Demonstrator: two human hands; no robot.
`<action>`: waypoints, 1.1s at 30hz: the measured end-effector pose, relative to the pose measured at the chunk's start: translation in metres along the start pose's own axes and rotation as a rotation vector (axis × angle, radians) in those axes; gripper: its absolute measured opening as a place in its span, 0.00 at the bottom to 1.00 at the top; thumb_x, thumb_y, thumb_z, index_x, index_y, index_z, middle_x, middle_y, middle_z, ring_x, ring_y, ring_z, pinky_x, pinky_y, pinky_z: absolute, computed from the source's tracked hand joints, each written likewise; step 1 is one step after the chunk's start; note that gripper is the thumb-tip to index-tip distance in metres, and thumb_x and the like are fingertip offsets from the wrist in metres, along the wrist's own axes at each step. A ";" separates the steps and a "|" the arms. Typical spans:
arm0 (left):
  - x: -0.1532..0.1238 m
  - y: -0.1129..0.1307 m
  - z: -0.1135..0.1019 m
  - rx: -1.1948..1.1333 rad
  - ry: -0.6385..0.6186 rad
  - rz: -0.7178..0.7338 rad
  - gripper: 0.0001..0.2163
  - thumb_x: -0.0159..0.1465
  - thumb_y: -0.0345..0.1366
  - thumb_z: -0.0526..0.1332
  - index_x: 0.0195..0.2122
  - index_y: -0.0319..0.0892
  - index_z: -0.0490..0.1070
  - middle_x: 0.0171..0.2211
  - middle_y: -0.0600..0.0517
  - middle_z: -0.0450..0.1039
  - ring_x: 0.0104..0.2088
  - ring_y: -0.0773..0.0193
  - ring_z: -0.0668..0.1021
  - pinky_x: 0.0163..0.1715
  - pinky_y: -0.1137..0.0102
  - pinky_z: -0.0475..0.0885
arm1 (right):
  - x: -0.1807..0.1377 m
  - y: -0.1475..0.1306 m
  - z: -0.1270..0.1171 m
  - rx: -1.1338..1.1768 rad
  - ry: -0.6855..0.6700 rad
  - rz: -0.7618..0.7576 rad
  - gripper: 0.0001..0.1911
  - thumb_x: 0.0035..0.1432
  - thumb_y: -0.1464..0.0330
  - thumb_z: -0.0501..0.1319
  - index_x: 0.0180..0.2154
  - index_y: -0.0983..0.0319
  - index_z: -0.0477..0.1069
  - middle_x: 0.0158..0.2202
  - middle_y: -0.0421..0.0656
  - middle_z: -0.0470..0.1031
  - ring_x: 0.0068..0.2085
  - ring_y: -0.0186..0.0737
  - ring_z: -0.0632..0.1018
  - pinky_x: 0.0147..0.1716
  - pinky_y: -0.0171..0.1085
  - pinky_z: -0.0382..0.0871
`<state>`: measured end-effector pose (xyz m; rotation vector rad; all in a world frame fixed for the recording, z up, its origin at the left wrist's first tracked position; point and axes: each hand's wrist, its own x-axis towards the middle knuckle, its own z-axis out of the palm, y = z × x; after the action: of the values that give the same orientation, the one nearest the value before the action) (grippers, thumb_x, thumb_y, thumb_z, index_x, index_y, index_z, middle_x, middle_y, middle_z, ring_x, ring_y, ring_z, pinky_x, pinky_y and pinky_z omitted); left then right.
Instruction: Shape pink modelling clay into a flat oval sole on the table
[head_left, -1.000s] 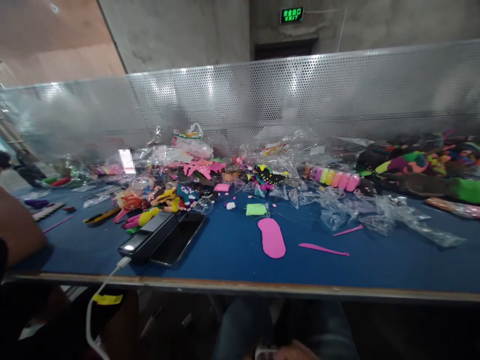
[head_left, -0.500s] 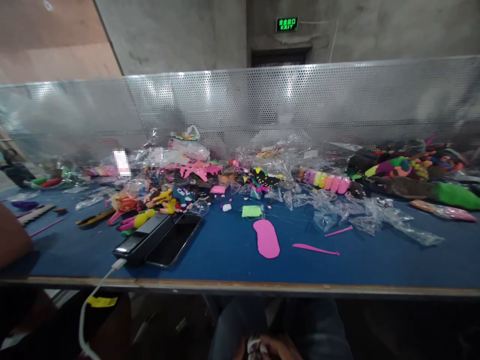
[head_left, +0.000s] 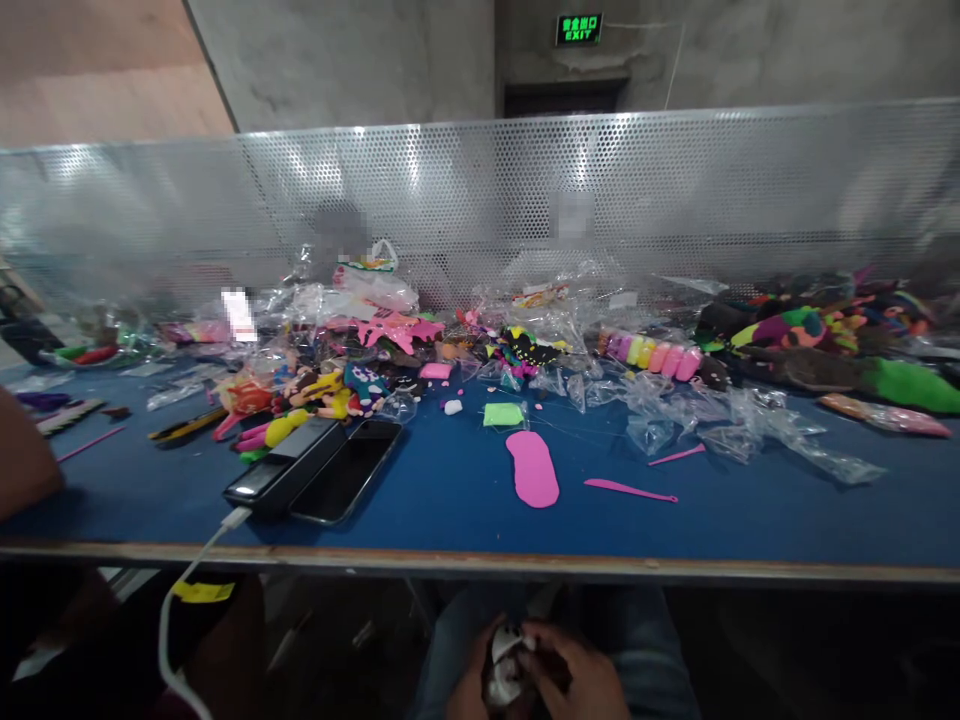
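Observation:
Low in the view, below the table's front edge and over my lap, both my hands are around a small white-and-dark figure (head_left: 505, 645), which looks like modelling clay. Dark spots show on its rounded white top. My left hand (head_left: 468, 683) wraps its left side. From the right, my right hand (head_left: 589, 678) presses its fingers against the figure's front. The lower part of the figure is dim and partly hidden by my fingers. On the table ahead lie a flat pink clay piece (head_left: 533, 470), a pink modelling knife (head_left: 631, 490) and a thinner pink tool (head_left: 677, 455).
A black phone (head_left: 349, 473) and a power bank (head_left: 285, 465) with a white cable (head_left: 166, 625) lie left of centre. Clay figures, clear wrappers (head_left: 757, 430) and a green clay packet (head_left: 503, 414) cover the back. Another person's arm (head_left: 26, 460) rests at the left edge.
My hands have risen with the figure, so more of both shows now. The camera view has tilted slightly down. Things on the table lie as before.

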<state>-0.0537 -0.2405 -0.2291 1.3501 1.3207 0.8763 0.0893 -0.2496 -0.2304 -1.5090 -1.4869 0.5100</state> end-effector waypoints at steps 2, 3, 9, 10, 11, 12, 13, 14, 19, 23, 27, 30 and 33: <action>0.000 -0.002 -0.001 0.027 0.010 0.035 0.30 0.54 0.43 0.61 0.58 0.39 0.65 0.47 0.44 0.77 0.46 0.56 0.80 0.43 0.72 0.75 | 0.000 0.002 0.001 -0.080 -0.022 -0.056 0.33 0.62 0.44 0.43 0.40 0.56 0.79 0.34 0.46 0.81 0.34 0.40 0.82 0.35 0.32 0.76; 0.001 -0.002 -0.001 0.031 0.015 0.058 0.30 0.54 0.43 0.61 0.58 0.39 0.66 0.47 0.44 0.77 0.46 0.56 0.80 0.43 0.71 0.75 | 0.000 0.003 0.001 -0.120 -0.041 -0.079 0.31 0.63 0.45 0.44 0.42 0.55 0.79 0.35 0.46 0.82 0.35 0.40 0.82 0.35 0.32 0.76; 0.003 -0.004 -0.007 0.077 0.086 0.161 0.23 0.57 0.36 0.58 0.56 0.41 0.68 0.51 0.45 0.75 0.50 0.58 0.78 0.49 0.69 0.74 | -0.007 0.005 0.011 -0.148 -0.007 -0.061 0.29 0.64 0.48 0.44 0.38 0.56 0.79 0.34 0.45 0.81 0.33 0.39 0.82 0.32 0.30 0.75; 0.003 -0.003 -0.008 0.102 0.086 0.176 0.23 0.57 0.34 0.58 0.55 0.42 0.68 0.51 0.47 0.75 0.50 0.59 0.78 0.50 0.70 0.73 | -0.007 0.003 0.012 -0.125 -0.002 -0.052 0.29 0.65 0.49 0.44 0.37 0.57 0.78 0.32 0.45 0.81 0.31 0.38 0.82 0.31 0.29 0.75; 0.003 -0.003 -0.009 0.129 0.082 0.194 0.23 0.57 0.32 0.57 0.55 0.43 0.69 0.52 0.47 0.74 0.51 0.59 0.77 0.51 0.70 0.72 | -0.006 0.002 0.012 -0.111 -0.014 -0.055 0.28 0.65 0.49 0.44 0.36 0.57 0.78 0.31 0.45 0.80 0.30 0.37 0.81 0.30 0.29 0.74; 0.003 -0.002 -0.009 0.157 0.079 0.209 0.23 0.57 0.31 0.56 0.55 0.44 0.69 0.53 0.48 0.74 0.53 0.60 0.76 0.53 0.70 0.71 | -0.005 0.000 0.011 -0.109 -0.045 -0.070 0.26 0.65 0.51 0.46 0.36 0.57 0.77 0.31 0.44 0.80 0.30 0.37 0.81 0.30 0.29 0.74; 0.004 -0.002 -0.009 0.183 0.078 0.217 0.23 0.57 0.30 0.56 0.55 0.44 0.69 0.53 0.48 0.73 0.53 0.60 0.75 0.53 0.70 0.70 | -0.003 -0.001 0.009 -0.119 -0.088 -0.092 0.23 0.65 0.53 0.48 0.36 0.57 0.77 0.31 0.44 0.80 0.30 0.36 0.81 0.31 0.29 0.74; 0.004 -0.001 -0.009 0.204 0.076 0.216 0.23 0.57 0.29 0.56 0.55 0.45 0.70 0.54 0.48 0.72 0.54 0.59 0.75 0.54 0.70 0.70 | -0.001 -0.002 0.005 -0.137 -0.133 -0.119 0.19 0.65 0.56 0.50 0.37 0.57 0.77 0.33 0.44 0.80 0.32 0.37 0.81 0.32 0.29 0.74; 0.004 0.005 -0.007 0.202 0.018 0.107 0.26 0.56 0.28 0.57 0.58 0.42 0.67 0.54 0.46 0.72 0.54 0.58 0.75 0.54 0.70 0.69 | 0.007 -0.006 -0.011 -0.231 -0.289 -0.125 0.11 0.61 0.70 0.56 0.41 0.56 0.75 0.40 0.43 0.80 0.40 0.38 0.81 0.40 0.30 0.73; 0.004 0.012 -0.006 0.155 -0.003 0.066 0.28 0.54 0.28 0.58 0.58 0.41 0.66 0.54 0.46 0.72 0.54 0.57 0.74 0.57 0.68 0.66 | 0.010 -0.014 -0.014 -0.205 -0.362 -0.024 0.08 0.59 0.70 0.56 0.36 0.57 0.74 0.31 0.39 0.80 0.33 0.37 0.80 0.33 0.29 0.72; 0.008 0.017 -0.009 0.059 0.043 0.042 0.27 0.53 0.30 0.59 0.56 0.42 0.68 0.52 0.46 0.74 0.53 0.56 0.76 0.54 0.67 0.70 | 0.016 -0.024 -0.016 -0.104 -0.387 0.029 0.12 0.61 0.70 0.54 0.42 0.56 0.75 0.39 0.42 0.80 0.38 0.37 0.80 0.39 0.31 0.72; 0.013 0.014 -0.010 -0.021 0.036 0.063 0.27 0.52 0.32 0.60 0.55 0.41 0.68 0.48 0.45 0.76 0.49 0.55 0.78 0.49 0.66 0.74 | 0.020 -0.028 -0.020 -0.078 -0.435 -0.020 0.14 0.61 0.70 0.56 0.45 0.53 0.75 0.46 0.42 0.78 0.46 0.39 0.79 0.45 0.34 0.72; 0.021 0.007 -0.010 -0.088 0.031 0.099 0.26 0.49 0.34 0.63 0.52 0.40 0.71 0.46 0.44 0.77 0.46 0.54 0.79 0.48 0.65 0.74 | 0.023 -0.029 -0.023 -0.128 -0.474 -0.096 0.15 0.59 0.75 0.57 0.43 0.53 0.75 0.46 0.40 0.77 0.46 0.38 0.79 0.46 0.33 0.71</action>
<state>-0.0589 -0.2173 -0.2236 1.3470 1.2333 1.0151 0.0962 -0.2400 -0.1880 -1.4675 -1.9779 0.7640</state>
